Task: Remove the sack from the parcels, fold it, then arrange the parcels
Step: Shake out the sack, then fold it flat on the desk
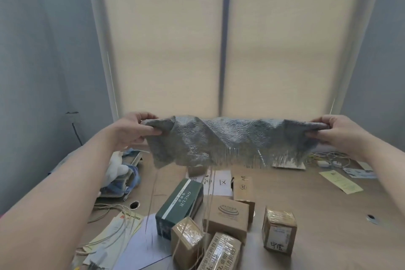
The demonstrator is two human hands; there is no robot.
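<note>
A grey woven sack (232, 140) hangs stretched in the air above the table, with loose threads trailing down from its frayed lower edge. My left hand (133, 129) grips its left end and my right hand (337, 131) grips its right end. Below it on the wooden table (317, 199) lie several parcels: a dark green box (179, 204), a brown carton with a round logo (228, 215), a taped cube-shaped box (279, 229) standing apart at the right, a taped small box (186, 241) and a printed carton (221, 254) at the front.
A white plush toy (116, 166) and blue cloth lie on a tray at the left. Papers and cords (118, 232) cover the front left. Cables, chargers and leaflets (339, 177) lie at the back right. Drawn window blinds (219, 39) stand behind the table.
</note>
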